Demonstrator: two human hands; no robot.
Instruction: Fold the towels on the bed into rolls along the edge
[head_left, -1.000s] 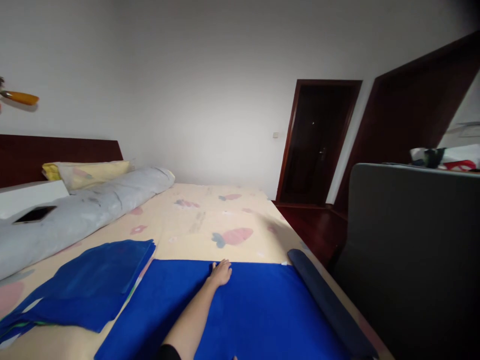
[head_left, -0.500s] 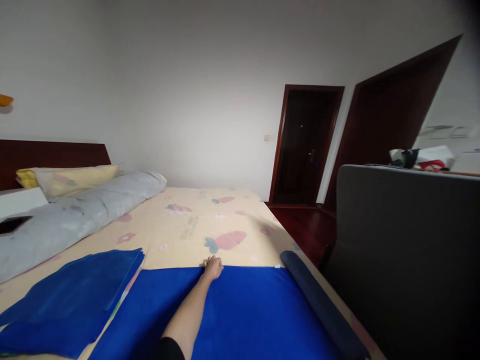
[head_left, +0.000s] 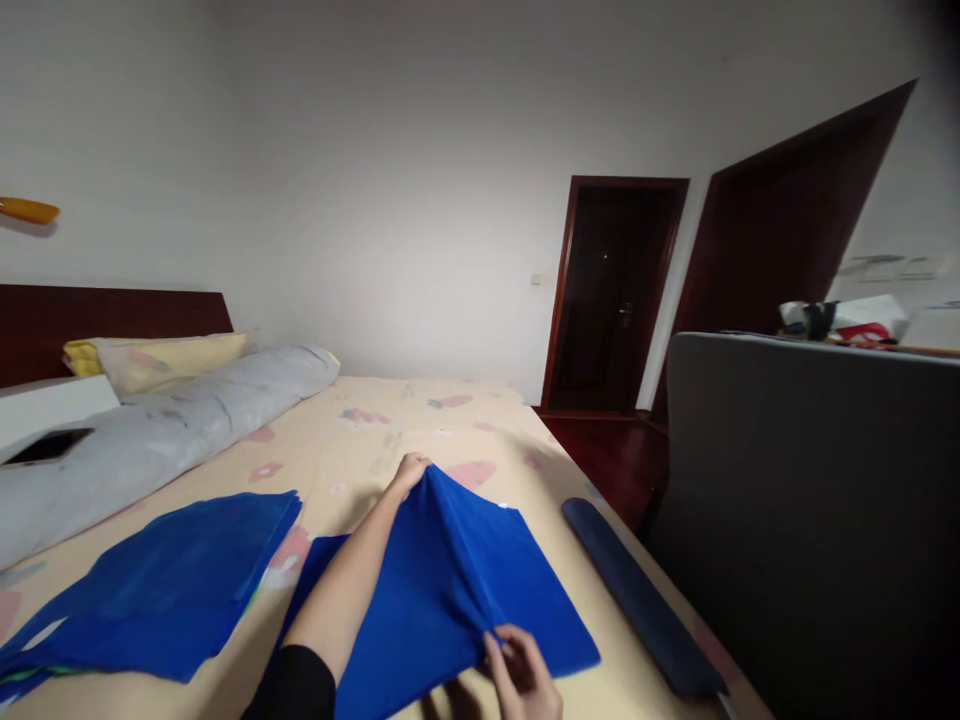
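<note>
One blue cloth is on the bed, its near side pinched by the right hand, bare bed between it and a long dark pad, a white tag too small to read, its far edge gripped by the left hand, open bed past that.

Dim light; wall brightest mid-frame.
</note>
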